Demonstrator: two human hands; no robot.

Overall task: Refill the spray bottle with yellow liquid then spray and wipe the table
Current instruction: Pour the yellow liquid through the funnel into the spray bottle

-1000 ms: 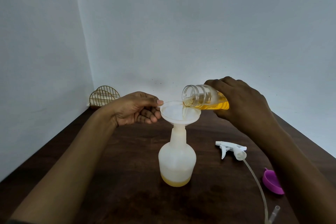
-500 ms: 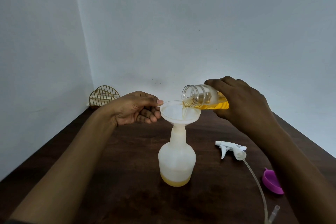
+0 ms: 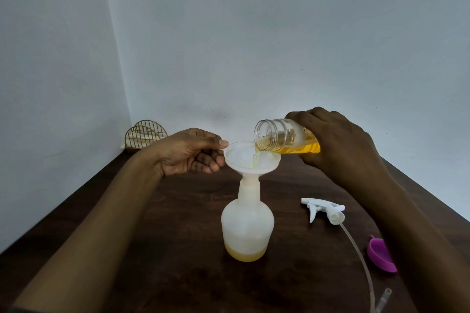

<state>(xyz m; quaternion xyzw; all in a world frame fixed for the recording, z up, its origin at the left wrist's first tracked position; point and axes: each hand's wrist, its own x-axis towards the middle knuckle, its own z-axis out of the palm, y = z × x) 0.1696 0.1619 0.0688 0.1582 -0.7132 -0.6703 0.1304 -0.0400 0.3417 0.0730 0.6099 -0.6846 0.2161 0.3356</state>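
Almost nothing has moved since a moment ago: both my hands sit where they were and the pour goes on. My right hand (image 3: 338, 145) is wrapped round the clear jar (image 3: 282, 136), tipped nearly flat, its open mouth over the near rim of the funnel (image 3: 251, 157), and a thin stream of yellow liquid (image 3: 305, 147) runs down into the cone. My left hand (image 3: 188, 152) pinches the funnel's far rim between thumb and forefinger, the other fingers curled loosely beneath. Straight below that pinch stands the spray bottle (image 3: 248, 223), upright on the table (image 3: 178, 274), with the funnel's stem in its neck and only a shallow yellow layer at its foot. I judge the refill barely begun (the jar looks to hold plenty yet). Down and inward from my right wrist lies the trigger head (image 3: 325, 211) with its dip tube (image 3: 361, 256), and just beyond it a purple cap (image 3: 380, 254). Still to do: finish pouring, lift out the funnel, fit the trigger head, spray, wipe. No cloth shows.
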